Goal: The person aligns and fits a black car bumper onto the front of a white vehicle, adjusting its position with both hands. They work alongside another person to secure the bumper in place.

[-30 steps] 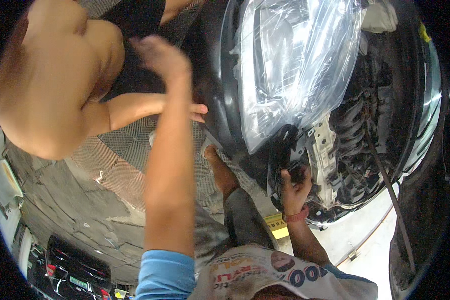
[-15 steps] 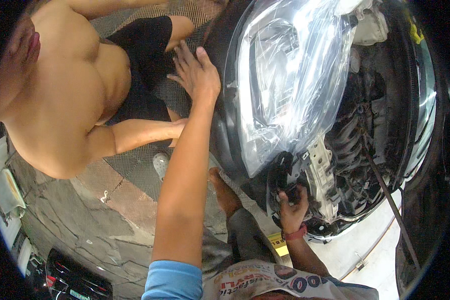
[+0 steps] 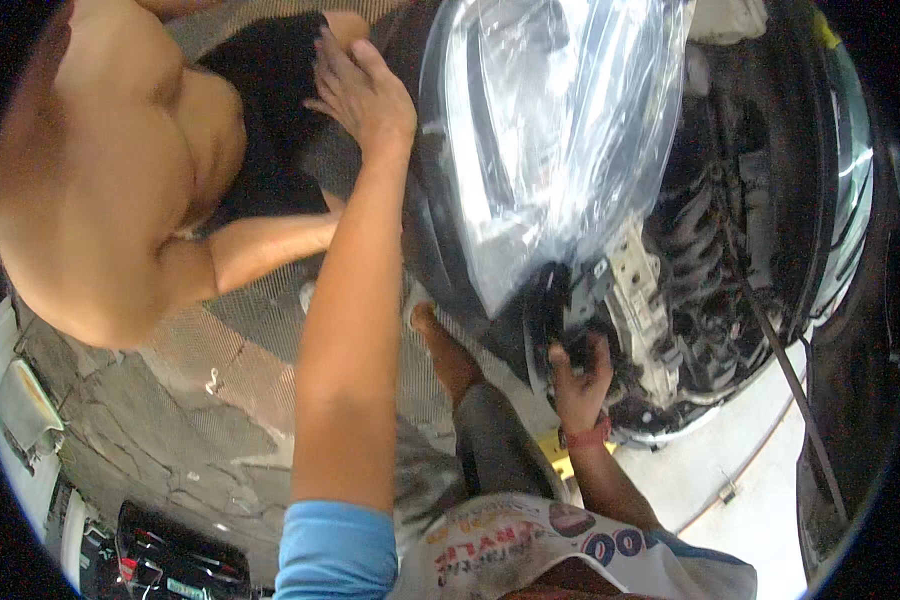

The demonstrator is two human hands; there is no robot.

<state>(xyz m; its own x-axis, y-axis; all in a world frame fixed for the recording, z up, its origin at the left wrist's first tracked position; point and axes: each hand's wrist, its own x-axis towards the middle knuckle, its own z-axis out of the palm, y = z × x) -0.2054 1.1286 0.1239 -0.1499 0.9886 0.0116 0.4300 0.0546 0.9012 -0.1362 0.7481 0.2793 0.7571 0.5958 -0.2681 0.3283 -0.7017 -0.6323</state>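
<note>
My left hand [image 3: 370, 100] is raised at the front of a black car, palm turned up and fingers stretched apart, holding nothing. It is left of a headlight [image 3: 560, 130] wrapped in clear plastic film and touches neither film nor bumper as far as I can see. Below the headlight's lower end, my right hand [image 3: 582, 385], with a red wristband, is beside a black plastic part [image 3: 542, 310]. Its thumb and forefinger stand apart with a dark gap between; the other fingers are partly hidden. Just above that hand runs a pale metal bracket [image 3: 638, 310].
A shirtless person in black shorts [image 3: 270, 110] crouches on the left, one arm beyond my forearm. The open engine bay [image 3: 720, 230] is on the right, with a thin rod [image 3: 785, 360] across it. Another dark car [image 3: 175, 555] stands at lower left.
The view has shifted, so the headlight sits further left and higher. My left hand keeps its spread pose. My right hand stays near the black plastic part, thumb and forefinger still apart.
</note>
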